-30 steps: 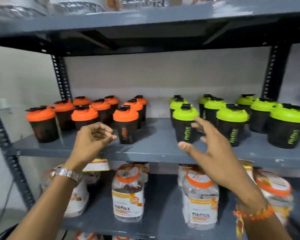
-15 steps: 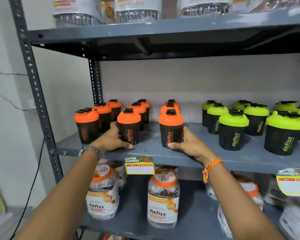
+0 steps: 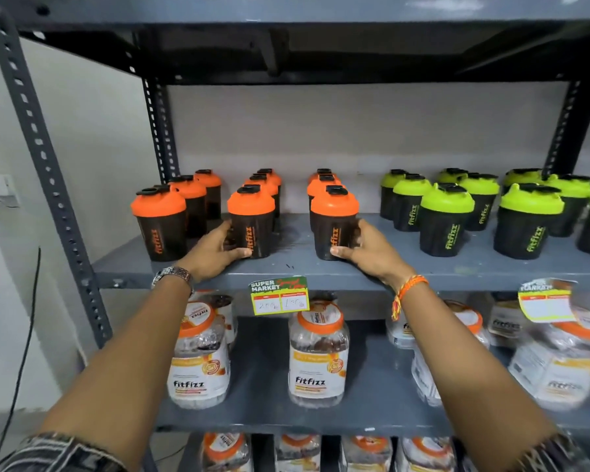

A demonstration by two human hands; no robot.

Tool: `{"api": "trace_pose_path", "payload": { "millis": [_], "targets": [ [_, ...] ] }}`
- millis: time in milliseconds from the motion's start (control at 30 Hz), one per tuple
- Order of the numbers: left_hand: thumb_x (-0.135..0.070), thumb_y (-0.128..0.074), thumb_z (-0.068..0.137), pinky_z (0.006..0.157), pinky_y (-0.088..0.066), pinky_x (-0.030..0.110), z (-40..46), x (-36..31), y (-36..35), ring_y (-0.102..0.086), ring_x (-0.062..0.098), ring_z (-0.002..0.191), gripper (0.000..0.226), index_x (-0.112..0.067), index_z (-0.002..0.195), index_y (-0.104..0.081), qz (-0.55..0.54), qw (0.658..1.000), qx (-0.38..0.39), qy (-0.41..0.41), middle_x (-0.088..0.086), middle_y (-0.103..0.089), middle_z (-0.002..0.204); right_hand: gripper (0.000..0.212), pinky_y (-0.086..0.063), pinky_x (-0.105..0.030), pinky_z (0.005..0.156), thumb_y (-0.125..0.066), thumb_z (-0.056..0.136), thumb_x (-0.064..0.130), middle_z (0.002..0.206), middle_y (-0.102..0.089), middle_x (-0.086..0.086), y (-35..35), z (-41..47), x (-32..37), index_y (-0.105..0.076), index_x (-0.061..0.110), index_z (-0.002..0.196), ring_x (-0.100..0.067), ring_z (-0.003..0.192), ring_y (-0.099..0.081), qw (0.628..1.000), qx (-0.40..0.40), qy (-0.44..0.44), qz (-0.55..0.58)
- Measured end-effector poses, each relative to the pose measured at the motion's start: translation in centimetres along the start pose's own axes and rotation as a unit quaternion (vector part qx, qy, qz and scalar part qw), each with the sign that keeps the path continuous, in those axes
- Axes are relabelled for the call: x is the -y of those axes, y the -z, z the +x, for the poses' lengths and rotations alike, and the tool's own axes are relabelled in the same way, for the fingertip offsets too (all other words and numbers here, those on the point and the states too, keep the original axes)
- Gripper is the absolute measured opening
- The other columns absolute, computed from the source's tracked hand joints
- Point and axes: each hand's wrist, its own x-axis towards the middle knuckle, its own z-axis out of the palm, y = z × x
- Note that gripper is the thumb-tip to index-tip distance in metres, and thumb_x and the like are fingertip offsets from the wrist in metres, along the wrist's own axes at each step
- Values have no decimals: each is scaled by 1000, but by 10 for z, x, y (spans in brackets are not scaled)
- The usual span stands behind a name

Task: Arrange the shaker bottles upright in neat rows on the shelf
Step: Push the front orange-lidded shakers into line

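Observation:
Black shaker bottles with orange lids stand upright in three rows on the left half of the grey shelf (image 3: 293, 272). Green-lidded shakers (image 3: 446, 219) stand upright in rows on the right half. My left hand (image 3: 215, 252) wraps the base of the front orange shaker of the middle row (image 3: 251, 221). My right hand (image 3: 365, 252) grips the base of the front orange shaker of the right row (image 3: 334, 223). A third front orange shaker (image 3: 159, 224) stands free at the far left.
A price tag (image 3: 280, 296) hangs from the shelf edge between my hands. Clear jars with orange lids (image 3: 318, 356) fill the shelf below. A perforated steel upright (image 3: 48, 172) frames the left side, and an upper shelf hangs overhead.
A second ago both hands were in the air before the shelf. Half a second ago they were on the two front orange shakers, and they still hold them; the gap between those rows looks slightly wider.

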Motion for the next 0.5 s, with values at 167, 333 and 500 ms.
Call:
{"api": "trace_pose_path", "payload": {
  "millis": [167, 333, 500],
  "targets": [
    [-26, -79, 85, 114, -44, 48, 1, 3, 1, -62, 16, 125, 66, -27, 142, -47, 23, 999, -18, 13, 0, -64, 139, 64, -49, -48, 106, -86, 77, 21, 135, -64, -13, -2, -5, 6, -50, 10, 130, -27, 121, -63, 1000, -14, 12, -20],
    [-28, -79, 84, 114, -44, 50, -1, 1, 2, -61, 17, 125, 67, -27, 143, -46, 22, 999, -25, 17, 1, -64, 139, 64, -49, -44, 105, -85, 79, 19, 134, -64, -13, -1, -6, 10, -49, 8, 131, -27, 120, -62, 999, -12, 14, -33],
    [-27, -78, 85, 115, -42, 51, -4, -4, 0, -58, 21, 129, 69, -23, 145, -44, 24, 999, -28, 22, 6, -60, 144, 65, -51, -39, 101, -83, 81, 19, 135, -63, -15, -3, -3, 8, -47, 6, 134, -28, 119, -63, 999, -5, 15, -49]
  ]
}}
